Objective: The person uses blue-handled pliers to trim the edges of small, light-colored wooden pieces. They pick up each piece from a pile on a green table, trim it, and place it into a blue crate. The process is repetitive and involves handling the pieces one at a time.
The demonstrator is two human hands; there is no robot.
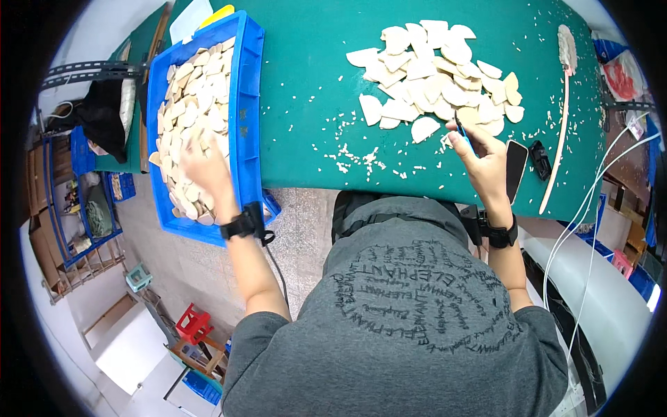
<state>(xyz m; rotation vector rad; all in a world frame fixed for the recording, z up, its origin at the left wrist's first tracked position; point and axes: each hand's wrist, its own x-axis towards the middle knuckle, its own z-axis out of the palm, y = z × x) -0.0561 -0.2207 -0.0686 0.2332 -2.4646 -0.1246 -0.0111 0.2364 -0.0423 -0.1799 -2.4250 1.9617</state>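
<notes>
My left hand [208, 169] is over the blue plastic crate [249, 104], low among the cream-coloured pieces [189, 97] that fill it. Motion smears its fingers, so whether it holds a piece cannot be made out. Over the green tabletop, my right hand [485, 163] grips a slim blue-and-black tool [462, 129] between thumb and fingers, its dark tip pointing away from me. Just beyond that hand lies a loose pile of flat, half-round cream pieces [417, 69]. One half-round piece [424, 128] rests at the pile's near edge, left of the tool.
Small white scraps [358, 158] litter the green table [306, 69]. A phone [515, 167] and a small black object [539, 160] lie right of my right hand. A long-handled brush [564, 104] lies farther right. White cables [590, 187] hang beside the table's right end.
</notes>
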